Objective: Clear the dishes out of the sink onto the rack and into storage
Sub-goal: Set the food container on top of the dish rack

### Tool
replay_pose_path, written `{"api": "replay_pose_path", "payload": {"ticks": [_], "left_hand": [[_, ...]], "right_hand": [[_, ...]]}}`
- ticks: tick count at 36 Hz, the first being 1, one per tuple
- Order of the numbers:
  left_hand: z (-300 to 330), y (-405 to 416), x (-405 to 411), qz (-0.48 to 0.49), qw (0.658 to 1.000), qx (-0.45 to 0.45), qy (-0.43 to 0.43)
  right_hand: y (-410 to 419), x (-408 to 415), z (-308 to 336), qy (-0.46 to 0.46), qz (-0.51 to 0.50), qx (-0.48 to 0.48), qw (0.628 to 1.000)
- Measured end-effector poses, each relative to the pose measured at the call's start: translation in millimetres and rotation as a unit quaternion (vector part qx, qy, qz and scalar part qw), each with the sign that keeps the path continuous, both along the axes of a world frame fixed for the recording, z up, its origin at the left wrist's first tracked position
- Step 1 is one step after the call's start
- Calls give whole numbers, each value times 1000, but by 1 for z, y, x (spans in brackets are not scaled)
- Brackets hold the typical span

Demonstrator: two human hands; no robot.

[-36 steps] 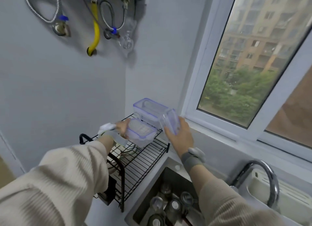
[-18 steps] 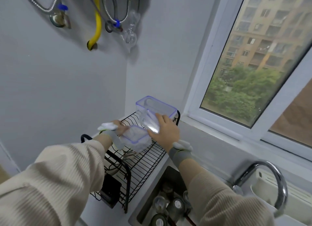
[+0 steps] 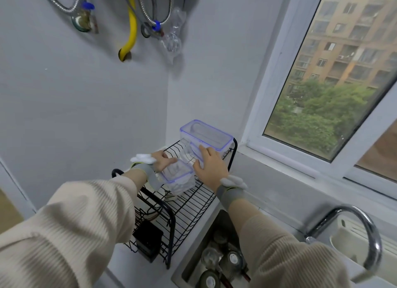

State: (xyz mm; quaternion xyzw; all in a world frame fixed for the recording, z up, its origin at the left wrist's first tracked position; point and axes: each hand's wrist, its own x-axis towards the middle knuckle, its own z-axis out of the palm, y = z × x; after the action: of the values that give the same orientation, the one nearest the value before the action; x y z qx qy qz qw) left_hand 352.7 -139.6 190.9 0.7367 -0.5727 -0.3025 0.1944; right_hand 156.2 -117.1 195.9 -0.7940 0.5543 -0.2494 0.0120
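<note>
A black wire dish rack (image 3: 189,204) stands on the counter left of the sink (image 3: 217,264). My left hand (image 3: 160,161) grips a small clear container with a blue rim (image 3: 178,177) above the rack's top shelf. My right hand (image 3: 210,166) holds a second small clear container (image 3: 190,156) tilted on the shelf, pressed against a large clear container with a blue rim (image 3: 206,137) that stands at the shelf's far end. Several glass jars with lids (image 3: 223,262) lie in the sink.
A black cutlery holder (image 3: 148,240) hangs on the rack's front. A chrome tap (image 3: 361,229) curves over the sink on the right. Window sill (image 3: 290,161) runs behind. Hoses and a yellow pipe (image 3: 130,27) hang on the wall above.
My right hand has carried its clear container down and left onto the shelf beside the large container. My left hand has lowered its container slightly.
</note>
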Motion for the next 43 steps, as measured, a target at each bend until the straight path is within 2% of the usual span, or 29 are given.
{"api": "replay_pose_path", "payload": {"ticks": [6, 8, 11, 13, 16, 18, 24, 28, 33, 35, 39, 41, 43], "left_hand": [[14, -1, -9, -38, 998, 46, 21], [16, -2, -13, -47, 998, 43, 27], [17, -4, -17, -64, 996, 58, 30], [24, -6, -18, -69, 992, 101, 39], [30, -4, -22, -112, 984, 137, -18], [31, 0, -20, -118, 985, 117, -50], [25, -6, -18, -78, 981, 166, 58], [12, -14, -8, -45, 967, 218, 120], [17, -14, 2, -71, 943, 277, 169], [24, -10, 4, -70, 952, 253, 157], [37, -12, 11, -53, 984, 148, 87], [40, -18, 18, -47, 993, 93, 57], [40, -23, 22, -26, 998, 18, 56]], "right_hand": [[-2, 5, 7, -82, 27, 75, 993], [-2, 8, 7, -144, 38, 104, 983], [1, 10, 11, -290, 41, 188, 938], [0, 8, 15, -341, 40, 253, 905], [-1, 3, 22, -363, 48, 333, 869], [-3, 0, 23, -374, 45, 362, 853], [-9, -8, 15, -387, -15, 380, 840], [-11, -10, 13, -389, -18, 370, 844], [-17, -12, 18, -391, -27, 364, 845], [-19, -11, 21, -385, -28, 401, 831], [-22, -11, 28, -374, -36, 466, 801], [-22, -11, 30, -370, -38, 470, 800], [-21, -12, 31, -353, -45, 458, 815]]}}
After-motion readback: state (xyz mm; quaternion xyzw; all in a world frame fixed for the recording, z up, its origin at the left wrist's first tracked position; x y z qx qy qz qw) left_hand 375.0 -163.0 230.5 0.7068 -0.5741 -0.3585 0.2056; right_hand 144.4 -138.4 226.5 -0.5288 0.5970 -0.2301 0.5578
